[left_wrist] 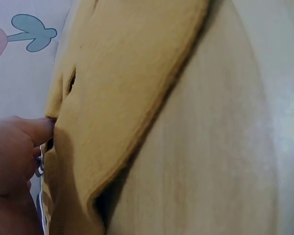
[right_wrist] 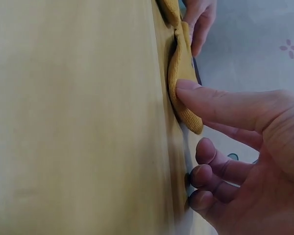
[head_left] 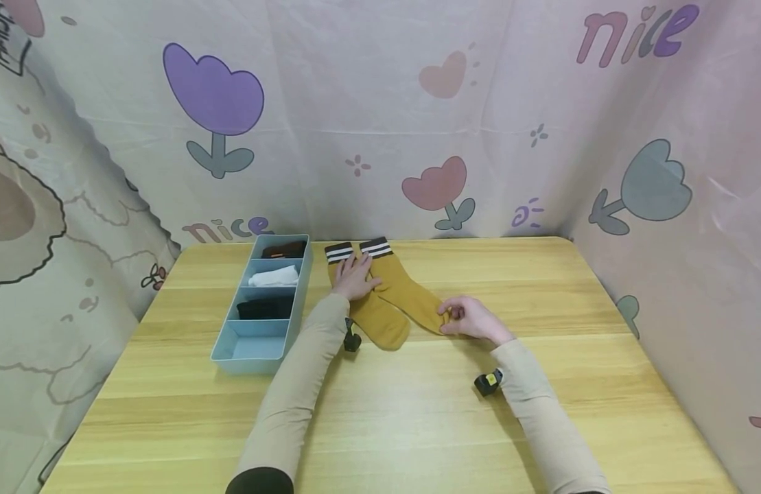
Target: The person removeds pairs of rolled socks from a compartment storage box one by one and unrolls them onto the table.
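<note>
Two mustard-yellow socks with dark, white-striped cuffs lie on the table. The left sock [head_left: 383, 328] is partly under the other; the right sock [head_left: 411, 291] slants toward the right, its toe at my right hand. Across the upper part of both socks, near the cuffs, rests my left hand [head_left: 353, 278], its thumb touching the yellow fabric [left_wrist: 122, 73] in the left wrist view. My right hand [head_left: 473, 320] pinches the toe of the right sock between thumb and index finger. In the right wrist view the thumb lies over the toe [right_wrist: 183, 105], with the other fingers bent beside it.
Left of the socks stands a light-blue divided box [head_left: 247, 348]. Its compartments hold a dark folded item [head_left: 284, 250], a white folded item [head_left: 275, 276] and a black folded item [head_left: 265, 308]; the nearest one is bare. A patterned curtain [head_left: 355, 103] hangs behind the wooden table [head_left: 405, 425].
</note>
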The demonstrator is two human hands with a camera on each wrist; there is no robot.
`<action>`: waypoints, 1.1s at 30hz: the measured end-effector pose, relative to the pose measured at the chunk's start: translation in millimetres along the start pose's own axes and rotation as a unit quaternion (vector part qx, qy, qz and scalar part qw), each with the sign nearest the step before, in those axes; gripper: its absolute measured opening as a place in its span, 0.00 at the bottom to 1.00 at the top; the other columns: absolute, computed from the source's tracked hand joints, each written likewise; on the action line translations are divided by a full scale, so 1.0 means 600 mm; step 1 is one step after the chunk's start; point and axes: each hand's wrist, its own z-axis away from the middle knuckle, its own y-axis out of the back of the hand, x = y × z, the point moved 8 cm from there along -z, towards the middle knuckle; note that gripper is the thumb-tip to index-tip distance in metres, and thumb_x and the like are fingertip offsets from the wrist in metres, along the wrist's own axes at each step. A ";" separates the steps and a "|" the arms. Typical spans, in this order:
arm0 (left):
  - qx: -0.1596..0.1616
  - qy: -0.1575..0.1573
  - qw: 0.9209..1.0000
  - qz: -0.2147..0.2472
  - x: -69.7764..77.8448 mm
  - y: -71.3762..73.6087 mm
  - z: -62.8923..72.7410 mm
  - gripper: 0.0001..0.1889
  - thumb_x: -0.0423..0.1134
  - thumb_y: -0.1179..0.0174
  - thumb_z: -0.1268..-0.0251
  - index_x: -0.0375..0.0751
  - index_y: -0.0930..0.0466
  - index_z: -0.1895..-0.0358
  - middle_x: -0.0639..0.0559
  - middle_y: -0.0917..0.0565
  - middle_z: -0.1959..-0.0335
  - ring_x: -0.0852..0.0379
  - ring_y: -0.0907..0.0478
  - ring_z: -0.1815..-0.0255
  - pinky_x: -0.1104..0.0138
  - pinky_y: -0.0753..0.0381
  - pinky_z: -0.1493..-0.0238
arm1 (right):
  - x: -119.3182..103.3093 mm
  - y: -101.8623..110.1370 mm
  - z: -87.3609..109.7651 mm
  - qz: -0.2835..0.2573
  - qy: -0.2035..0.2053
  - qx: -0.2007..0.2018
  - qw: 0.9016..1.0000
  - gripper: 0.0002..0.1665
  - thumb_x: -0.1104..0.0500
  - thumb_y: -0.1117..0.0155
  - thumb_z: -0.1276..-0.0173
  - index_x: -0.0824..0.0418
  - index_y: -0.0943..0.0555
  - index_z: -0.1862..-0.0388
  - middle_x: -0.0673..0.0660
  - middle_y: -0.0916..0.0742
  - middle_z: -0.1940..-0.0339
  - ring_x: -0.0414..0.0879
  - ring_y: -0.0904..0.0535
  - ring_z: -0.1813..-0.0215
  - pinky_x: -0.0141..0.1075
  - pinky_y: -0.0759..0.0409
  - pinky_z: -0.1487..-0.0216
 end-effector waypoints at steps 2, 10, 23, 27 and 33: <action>0.006 -0.001 1.000 -0.007 0.001 0.001 0.001 0.37 0.57 0.52 0.22 0.43 0.50 0.19 0.49 0.52 0.15 0.45 0.65 0.14 0.45 0.67 0.17 | -0.003 0.001 0.001 0.000 0.006 0.002 1.000 0.20 0.64 0.24 0.44 0.67 0.16 0.52 0.56 0.21 0.71 0.42 0.30 0.67 0.32 0.30 0.63; 0.024 -0.018 1.000 -0.002 0.013 0.013 0.012 0.38 0.59 0.52 0.23 0.40 0.45 0.20 0.47 0.46 0.17 0.43 0.61 0.14 0.43 0.64 0.17 | -0.003 0.011 0.009 -0.016 0.020 0.017 1.000 0.19 0.63 0.25 0.41 0.68 0.15 0.51 0.56 0.20 0.73 0.41 0.30 0.71 0.29 0.30 0.68; -0.023 -0.013 0.999 -0.043 0.014 0.003 0.029 0.38 0.62 0.58 0.21 0.43 0.49 0.19 0.49 0.51 0.16 0.45 0.62 0.14 0.44 0.67 0.17 | 0.010 0.018 0.012 0.064 -0.024 0.062 0.996 0.10 0.56 0.29 0.35 0.62 0.11 0.62 0.57 0.11 0.64 0.44 0.20 0.63 0.37 0.23 0.58; -0.026 -0.011 0.998 -0.050 0.014 0.001 0.029 0.38 0.61 0.58 0.21 0.43 0.50 0.19 0.49 0.52 0.15 0.45 0.63 0.14 0.44 0.67 0.17 | 0.010 0.023 0.014 0.092 -0.031 0.076 0.992 0.09 0.54 0.28 0.36 0.59 0.10 0.64 0.54 0.12 0.69 0.43 0.22 0.67 0.36 0.26 0.62; -0.026 -0.012 0.999 -0.046 0.017 -0.001 0.029 0.40 0.62 0.56 0.23 0.43 0.52 0.18 0.50 0.54 0.15 0.45 0.64 0.14 0.43 0.68 0.17 | 0.004 0.027 0.017 0.117 -0.038 0.080 0.989 0.09 0.54 0.25 0.41 0.57 0.11 0.64 0.53 0.13 0.72 0.44 0.23 0.68 0.37 0.26 0.63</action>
